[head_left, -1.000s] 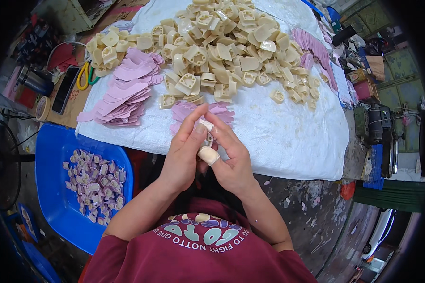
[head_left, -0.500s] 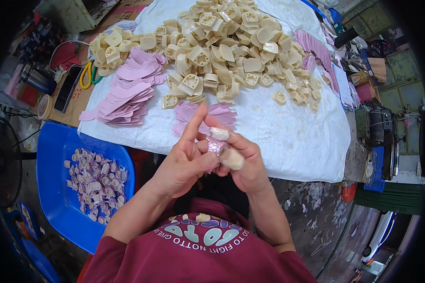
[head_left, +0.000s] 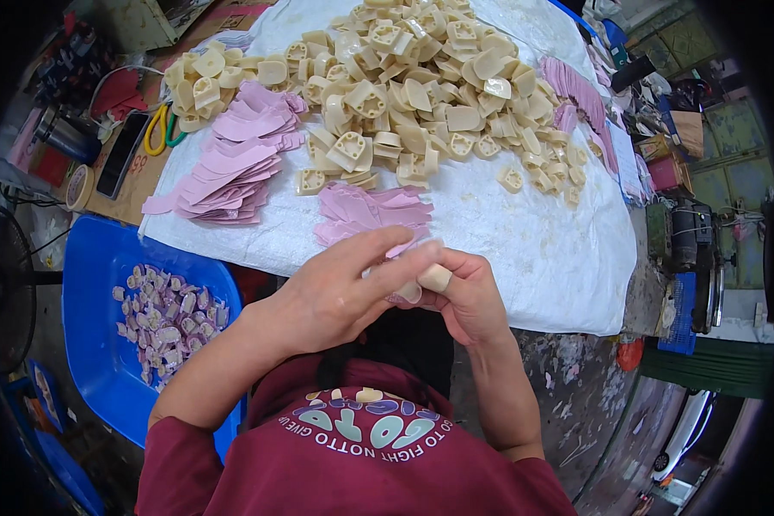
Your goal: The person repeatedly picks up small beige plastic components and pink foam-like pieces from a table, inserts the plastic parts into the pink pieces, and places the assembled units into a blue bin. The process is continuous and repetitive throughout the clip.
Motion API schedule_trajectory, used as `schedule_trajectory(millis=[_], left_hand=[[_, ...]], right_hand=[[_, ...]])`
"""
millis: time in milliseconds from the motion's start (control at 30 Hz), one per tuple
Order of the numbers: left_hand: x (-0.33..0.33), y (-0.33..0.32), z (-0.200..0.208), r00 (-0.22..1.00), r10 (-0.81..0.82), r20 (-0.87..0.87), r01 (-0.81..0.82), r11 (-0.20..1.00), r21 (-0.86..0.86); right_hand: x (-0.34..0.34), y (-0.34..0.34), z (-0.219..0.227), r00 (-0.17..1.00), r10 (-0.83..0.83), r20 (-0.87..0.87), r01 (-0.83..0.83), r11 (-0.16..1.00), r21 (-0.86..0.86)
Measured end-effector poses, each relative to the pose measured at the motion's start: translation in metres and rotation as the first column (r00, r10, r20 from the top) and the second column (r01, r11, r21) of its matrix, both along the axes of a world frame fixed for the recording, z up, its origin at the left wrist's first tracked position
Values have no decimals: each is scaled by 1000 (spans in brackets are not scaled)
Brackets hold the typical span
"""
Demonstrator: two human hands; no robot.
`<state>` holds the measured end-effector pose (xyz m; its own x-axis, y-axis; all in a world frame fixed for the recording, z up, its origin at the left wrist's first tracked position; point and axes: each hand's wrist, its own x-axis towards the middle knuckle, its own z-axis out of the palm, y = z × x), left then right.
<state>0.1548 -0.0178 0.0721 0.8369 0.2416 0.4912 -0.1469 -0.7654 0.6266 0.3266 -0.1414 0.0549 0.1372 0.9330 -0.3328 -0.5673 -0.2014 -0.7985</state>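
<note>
Fingers of the right hand (head_left: 471, 297) hold closely one small pale piece (head_left: 408, 294) near the edge of the white cloth (head_left: 542, 267); the left hand (head_left: 335, 288) partly covers it, its grip I cannot tell. Beyond lie pink strips (head_left: 374, 211), then many beige parts (head_left: 421, 95).

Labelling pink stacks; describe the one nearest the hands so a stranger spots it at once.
On the white cloth, find the big heap of cream pieces. Between its near edge and the person's left hand lies a loose pink stack. It's smaller than the long pink pile to its left, and nearest the hands.
</note>
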Motion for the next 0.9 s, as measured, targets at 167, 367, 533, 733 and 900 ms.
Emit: schedule_trajectory(millis=[167, 367, 533, 733, 900], left_hand=[[-7, 5, 7, 980, 67, -186, -81, 994, -69], [2, -2, 12, 989, 134, -57, -134, 991, 7], [9, -9, -1, 970, 242, 5, -238, 960, -149], [19, -16, 0, 932, 361, 39, -357, 931, -77], [29, -19, -8, 887, 459, 58, -405, 830, -383]], right_hand=[[-11, -3, 0, 967, -110, 229, 82, 988, 129], [-13, -6, 10, 890, -206, 407, 113, 964, 240], [-14, 2, 12, 844, -218, 490, 127, 969, 214], [-23, 9, 3, 822, -367, 436, 239, 916, 321], [-25, 17, 11, 959, -279, 43, 269, 950, 160]])
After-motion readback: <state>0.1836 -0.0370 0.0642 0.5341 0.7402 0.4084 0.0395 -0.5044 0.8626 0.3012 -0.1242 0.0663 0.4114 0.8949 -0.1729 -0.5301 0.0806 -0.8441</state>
